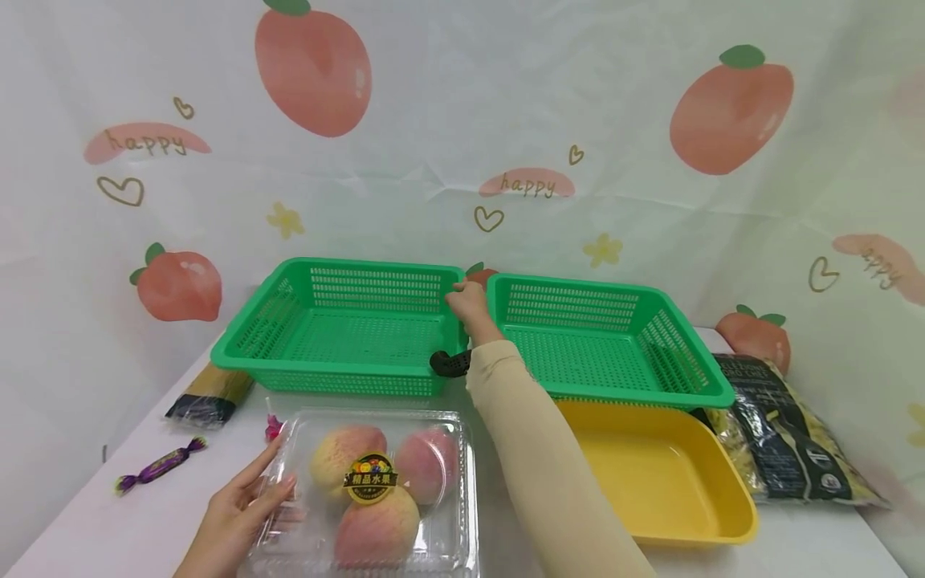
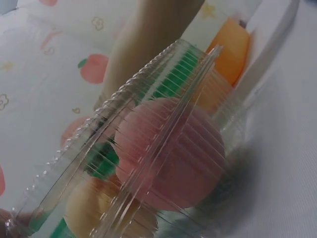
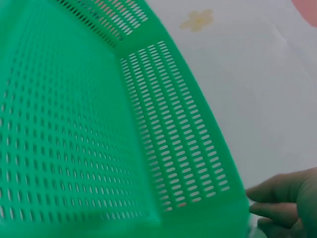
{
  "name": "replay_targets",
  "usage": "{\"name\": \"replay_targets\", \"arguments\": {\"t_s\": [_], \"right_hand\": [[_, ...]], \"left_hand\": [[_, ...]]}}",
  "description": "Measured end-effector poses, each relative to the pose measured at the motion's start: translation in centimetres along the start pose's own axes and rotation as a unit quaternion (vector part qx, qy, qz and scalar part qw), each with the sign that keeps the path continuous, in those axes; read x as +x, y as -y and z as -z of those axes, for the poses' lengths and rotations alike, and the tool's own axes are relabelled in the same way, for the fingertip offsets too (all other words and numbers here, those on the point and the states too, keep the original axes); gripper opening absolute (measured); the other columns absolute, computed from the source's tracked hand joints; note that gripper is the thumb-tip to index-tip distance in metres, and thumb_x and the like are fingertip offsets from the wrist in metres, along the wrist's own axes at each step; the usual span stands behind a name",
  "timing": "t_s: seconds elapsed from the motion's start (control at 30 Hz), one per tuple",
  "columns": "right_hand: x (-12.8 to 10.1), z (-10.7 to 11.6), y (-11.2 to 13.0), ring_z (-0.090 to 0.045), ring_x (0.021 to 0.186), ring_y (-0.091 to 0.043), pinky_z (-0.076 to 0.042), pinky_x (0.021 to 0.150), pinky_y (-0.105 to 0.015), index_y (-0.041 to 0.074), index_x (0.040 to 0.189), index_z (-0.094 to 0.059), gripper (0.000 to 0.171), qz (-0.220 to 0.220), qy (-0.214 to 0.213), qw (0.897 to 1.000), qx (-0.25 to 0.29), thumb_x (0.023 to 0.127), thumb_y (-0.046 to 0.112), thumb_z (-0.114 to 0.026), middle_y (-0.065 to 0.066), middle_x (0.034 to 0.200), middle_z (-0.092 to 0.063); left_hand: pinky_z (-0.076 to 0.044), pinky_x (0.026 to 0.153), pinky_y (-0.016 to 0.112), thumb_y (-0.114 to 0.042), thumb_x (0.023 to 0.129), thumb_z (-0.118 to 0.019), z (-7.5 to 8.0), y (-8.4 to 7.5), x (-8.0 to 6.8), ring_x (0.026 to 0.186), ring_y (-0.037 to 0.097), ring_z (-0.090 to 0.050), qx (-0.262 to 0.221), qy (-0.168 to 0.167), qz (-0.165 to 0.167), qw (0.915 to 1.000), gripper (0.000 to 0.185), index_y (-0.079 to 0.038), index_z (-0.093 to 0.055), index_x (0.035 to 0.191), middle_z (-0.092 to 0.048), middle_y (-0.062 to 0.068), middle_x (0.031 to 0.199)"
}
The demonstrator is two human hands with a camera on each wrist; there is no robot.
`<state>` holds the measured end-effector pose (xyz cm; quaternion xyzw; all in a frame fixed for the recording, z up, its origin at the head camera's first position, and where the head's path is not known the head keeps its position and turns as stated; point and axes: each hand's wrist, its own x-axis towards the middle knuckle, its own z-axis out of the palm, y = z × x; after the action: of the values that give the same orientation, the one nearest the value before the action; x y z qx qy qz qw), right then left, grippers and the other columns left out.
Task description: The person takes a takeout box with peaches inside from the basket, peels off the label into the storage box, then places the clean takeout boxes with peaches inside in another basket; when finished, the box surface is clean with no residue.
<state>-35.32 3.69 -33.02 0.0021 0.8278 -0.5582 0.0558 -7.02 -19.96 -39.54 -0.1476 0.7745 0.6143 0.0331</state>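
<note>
My left hand (image 1: pixel 242 510) grips the left side of a clear plastic clamshell box (image 1: pixel 296 433), its thumb over the lid. Inside are three pink-yellow peaches (image 1: pixel 379 526), and a round black-and-gold label (image 1: pixel 370 478) is stuck on top. The left wrist view shows the ribbed side of the box close up, with a peach (image 2: pixel 171 153) behind it. My right hand (image 1: pixel 473 309) reaches to the back between two green baskets. Its fingers pinch the back right corner of the left green basket (image 1: pixel 340 369); in the right wrist view the fingertips (image 3: pixel 257 192) meet the rim.
The right green basket (image 1: pixel 614 393) overlaps a yellow tub (image 1: pixel 665 474) in front. A black-labelled food bag (image 1: pixel 788 433) lies far right. At left are a brown packet (image 1: pixel 209 393), a purple-wrapped candy (image 1: pixel 160 467) and a pink wrapper (image 1: pixel 273 427). A printed cloth hangs behind.
</note>
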Motion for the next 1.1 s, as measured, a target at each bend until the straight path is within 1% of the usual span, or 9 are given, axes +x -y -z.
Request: {"name": "replay_targets", "arguments": {"t_s": [0.03,0.1,0.2,0.33,0.47,0.63,0.73,0.87,1.1], "right_hand": [[-0.1,0.1,0.3,-0.052,0.116,-0.025,-0.038,0.070,-0.030,0.001,0.139,-0.040,0.045,0.003,0.003,1.000,-0.009,0.095,0.008,-0.046,-0.006,0.156,-0.019],[-0.5,0.3,0.8,-0.030,0.138,-0.030,-0.042,0.086,-0.034,0.000,0.139,-0.040,0.047,0.014,0.011,0.999,-0.030,0.095,0.012,-0.048,-0.009,0.155,-0.021],[-1.0,0.6,2.0,-0.031,0.138,-0.031,-0.040,0.104,-0.042,-0.001,0.140,-0.039,0.049,0.032,0.022,0.997,-0.072,0.095,0.016,-0.050,-0.013,0.152,-0.027],[-1.8,1.4,3.3,-0.033,0.137,-0.031,-0.037,0.108,-0.044,0.001,0.141,-0.037,0.050,0.045,0.041,0.993,-0.104,0.096,0.021,-0.050,-0.015,0.149,-0.032],[-2.5,2.4,4.1,-0.030,0.138,-0.030,-0.034,0.110,-0.044,0.006,0.142,-0.036,0.052,0.044,0.069,0.991,-0.105,0.096,0.025,-0.050,-0.012,0.151,-0.031],[-3.0,3.8,3.7,-0.035,0.136,-0.029,-0.037,0.107,-0.044,0.006,0.144,-0.033,0.055,0.080,0.084,0.978,-0.175,0.096,0.026,-0.051,-0.013,0.148,-0.035],[-3.3,4.7,2.9,-0.044,0.129,-0.029,-0.042,0.103,-0.042,0.005,0.145,-0.032,0.056,0.096,0.082,0.970,-0.205,0.096,0.026,-0.050,-0.015,0.146,-0.038],[-3.9,6.1,2.1,-0.046,0.127,-0.030,-0.043,0.101,-0.041,0.002,0.144,-0.032,0.056,0.100,0.087,0.967,-0.219,0.096,0.025,-0.050,-0.016,0.147,-0.035],[-4.8,7.8,1.4,-0.050,0.121,-0.033,-0.048,0.090,-0.042,0.005,0.142,-0.038,0.056,0.106,0.086,0.951,-0.276,0.094,0.030,-0.053,-0.012,0.147,-0.038]], "left_hand": [[-0.056,0.062,0.028,-0.024,0.096,-0.053,-0.2,0.0,0.1,0.069,0.009,-0.066,-0.004,0.004,0.000,1.0000,0.064,-0.019,-0.019,0.150,-0.055,0.027,0.125],[-0.056,0.061,0.030,-0.024,0.096,-0.053,-0.6,-0.2,0.3,0.068,0.011,-0.065,-0.013,0.009,0.003,0.9999,0.063,-0.022,-0.020,0.150,-0.066,0.018,0.106],[-0.057,0.059,0.033,-0.021,0.096,-0.052,-1.1,-0.5,0.6,0.064,0.015,-0.066,-0.031,0.021,0.000,0.9993,0.062,-0.023,-0.021,0.150,-0.066,0.003,0.087],[-0.058,0.061,0.033,-0.020,0.097,-0.051,-1.6,-0.5,0.9,0.067,0.016,-0.068,-0.035,0.059,-0.010,0.9976,0.063,-0.019,-0.017,0.150,-0.063,0.002,0.086],[-0.058,0.066,0.032,-0.020,0.098,-0.048,-1.9,-0.2,1.2,0.074,0.013,-0.068,-0.050,0.120,-0.014,0.9914,0.063,-0.022,-0.013,0.149,-0.058,0.001,0.089],[-0.058,0.069,0.032,-0.020,0.098,-0.048,-2.7,-0.2,1.5,0.077,0.011,-0.067,-0.061,0.153,-0.023,0.9861,0.062,-0.022,-0.012,0.149,-0.055,0.001,0.093],[-0.058,0.068,0.032,-0.019,0.098,-0.048,-3.4,-0.6,1.6,0.075,0.011,-0.066,-0.046,0.158,-0.037,0.9856,0.066,-0.010,-0.009,0.150,-0.052,0.003,0.091],[-0.058,0.064,0.030,-0.018,0.098,-0.047,-4.4,-1.0,1.6,0.071,0.010,-0.065,-0.031,0.158,-0.056,0.9854,0.063,-0.006,-0.012,0.148,-0.051,0.005,0.089],[-0.038,0.055,0.022,-0.022,0.094,-0.054,-5.8,-1.6,1.9,0.060,0.004,-0.042,0.048,0.077,-0.098,0.9910,0.053,-0.012,-0.034,0.142,-0.044,-0.001,0.074]]}}
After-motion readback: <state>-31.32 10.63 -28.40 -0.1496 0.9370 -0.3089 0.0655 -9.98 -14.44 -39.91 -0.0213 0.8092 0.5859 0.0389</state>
